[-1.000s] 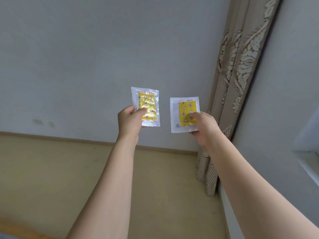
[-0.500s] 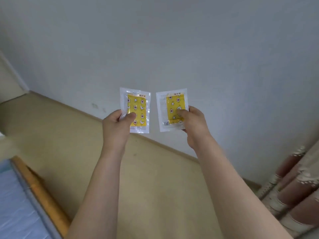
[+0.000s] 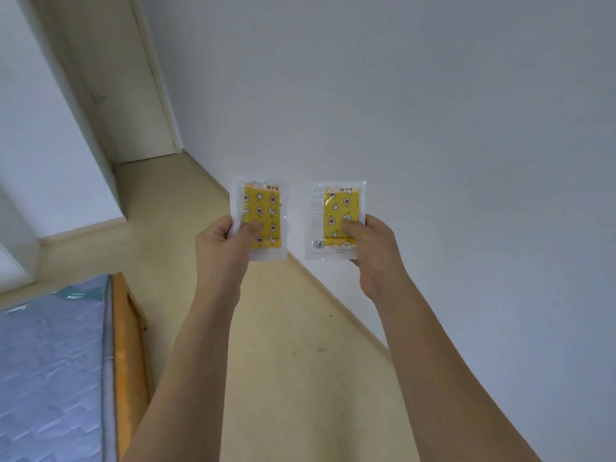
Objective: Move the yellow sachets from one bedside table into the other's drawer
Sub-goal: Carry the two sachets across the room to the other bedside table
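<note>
Pale wall, beige floor, closed door, blue mattress at left.

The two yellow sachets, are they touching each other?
Apart. The head view shows the left sachet and right sachet with bare wall between them.

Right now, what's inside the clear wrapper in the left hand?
The wrapper holds a yellow sachet printed with stars and moons. The left hand covers its lower left corner.
</note>
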A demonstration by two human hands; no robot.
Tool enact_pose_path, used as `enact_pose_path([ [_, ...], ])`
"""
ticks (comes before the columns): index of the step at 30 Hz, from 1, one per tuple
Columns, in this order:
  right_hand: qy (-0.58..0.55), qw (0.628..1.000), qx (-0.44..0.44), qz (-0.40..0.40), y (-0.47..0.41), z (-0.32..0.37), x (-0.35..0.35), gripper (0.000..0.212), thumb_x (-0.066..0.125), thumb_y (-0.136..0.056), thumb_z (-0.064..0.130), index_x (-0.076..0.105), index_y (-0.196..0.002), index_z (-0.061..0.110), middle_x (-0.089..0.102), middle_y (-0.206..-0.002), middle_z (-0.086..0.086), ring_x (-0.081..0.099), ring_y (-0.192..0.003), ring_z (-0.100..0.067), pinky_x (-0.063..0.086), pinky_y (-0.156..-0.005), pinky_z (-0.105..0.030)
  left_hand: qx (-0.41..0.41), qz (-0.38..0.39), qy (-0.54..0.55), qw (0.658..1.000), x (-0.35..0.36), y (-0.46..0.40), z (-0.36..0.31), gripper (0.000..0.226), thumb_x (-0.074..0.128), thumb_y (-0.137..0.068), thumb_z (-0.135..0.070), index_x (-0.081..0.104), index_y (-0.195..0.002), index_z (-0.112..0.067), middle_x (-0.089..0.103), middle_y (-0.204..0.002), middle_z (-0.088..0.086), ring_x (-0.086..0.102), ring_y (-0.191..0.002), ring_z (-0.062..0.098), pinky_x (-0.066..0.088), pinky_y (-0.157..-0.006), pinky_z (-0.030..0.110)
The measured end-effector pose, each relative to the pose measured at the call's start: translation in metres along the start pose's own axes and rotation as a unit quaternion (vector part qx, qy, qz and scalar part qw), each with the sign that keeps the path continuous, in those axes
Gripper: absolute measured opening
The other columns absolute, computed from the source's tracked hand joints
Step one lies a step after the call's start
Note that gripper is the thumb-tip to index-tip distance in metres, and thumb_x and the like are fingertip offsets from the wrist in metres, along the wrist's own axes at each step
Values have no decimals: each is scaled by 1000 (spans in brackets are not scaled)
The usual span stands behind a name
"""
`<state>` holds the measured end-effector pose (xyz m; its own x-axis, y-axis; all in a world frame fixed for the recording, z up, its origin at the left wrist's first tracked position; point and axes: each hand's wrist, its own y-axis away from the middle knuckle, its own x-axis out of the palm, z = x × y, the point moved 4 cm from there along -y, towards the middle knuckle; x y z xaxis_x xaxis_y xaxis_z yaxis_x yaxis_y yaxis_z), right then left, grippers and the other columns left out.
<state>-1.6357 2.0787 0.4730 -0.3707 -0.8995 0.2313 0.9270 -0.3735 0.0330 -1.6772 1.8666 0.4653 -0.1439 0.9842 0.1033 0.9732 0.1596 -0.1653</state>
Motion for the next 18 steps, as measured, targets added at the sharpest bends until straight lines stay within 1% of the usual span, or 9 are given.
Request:
enact_pose_path([
  [2,9,999,14,33,-36,-9,27,25,51,-94,3,69,-89,20,74,-93,0,70,-78,-12,54,-64,-20,-6,-23,-3,1000,-7,-34,9,7,70,-80,-13,73,-84,-9,74,-92,15,66,-79,25,53,-74,42],
  [3,13,999,20,49,-55,-15,39,25,51,-94,4,69,-89,20,75,-94,0,70,-80,-12,54,-64,-21,-10,-36,-6,999,-10,-51,15,5,69,-82,-9,73,-83,-12,75,-90,12,68,-79,24,54,-75,42],
  [4,17,998,25,59,-75,-22,51,25,51,-94,4,70,-89,20,75,-97,-1,70,-82,-14,55,-66,-23,-15,-48,-6,999,-14,-68,22,10,68,-84,-7,73,-82,-15,75,-89,9,68,-79,24,54,-77,42],
  [6,22,997,39,64,-119,-36,74,24,52,-94,4,70,-90,19,75,-99,-4,70,-87,-19,57,-77,-30,-28,-71,-6,997,-20,-105,37,14,68,-85,-6,74,-81,-18,76,-87,5,70,-82,25,55,-79,43],
  [8,24,995,56,74,-164,-49,99,24,52,-94,4,69,-89,19,75,-96,-2,70,-87,-19,55,-83,-35,-32,-88,-7,996,-24,-146,51,15,68,-85,-6,75,-85,-19,77,-89,3,73,-86,25,58,-79,41],
  [10,19,993,66,99,-213,-58,126,23,52,-93,4,69,-90,18,75,-96,-2,70,-85,-19,54,-82,-35,-30,-106,-3,994,-26,-190,62,14,68,-86,-7,75,-91,-18,77,-90,1,73,-86,22,57,-75,38],
  [12,18,991,59,122,-264,-61,153,22,52,-93,4,70,-93,17,75,-99,-3,70,-88,-20,54,-82,-34,-22,-124,-4,992,-25,-238,69,13,68,-87,-8,74,-93,-19,77,-89,-2,73,-81,16,56,-71,34],
  [16,23,987,44,155,-365,-54,214,22,52,-94,6,70,-95,18,75,-101,-2,70,-99,-23,54,-91,-38,-7,-152,-30,988,-28,-338,62,15,67,-87,-10,74,-99,-18,77,-92,-2,74,-85,17,58,-79,39],
  [18,23,984,42,174,-410,-52,250,21,53,-95,7,70,-96,19,74,-102,-1,70,-99,-23,54,-91,-39,-2,-176,-21,984,-37,-382,55,18,67,-88,-10,73,-104,-15,77,-96,0,73,-87,18,59,-79,37],
])
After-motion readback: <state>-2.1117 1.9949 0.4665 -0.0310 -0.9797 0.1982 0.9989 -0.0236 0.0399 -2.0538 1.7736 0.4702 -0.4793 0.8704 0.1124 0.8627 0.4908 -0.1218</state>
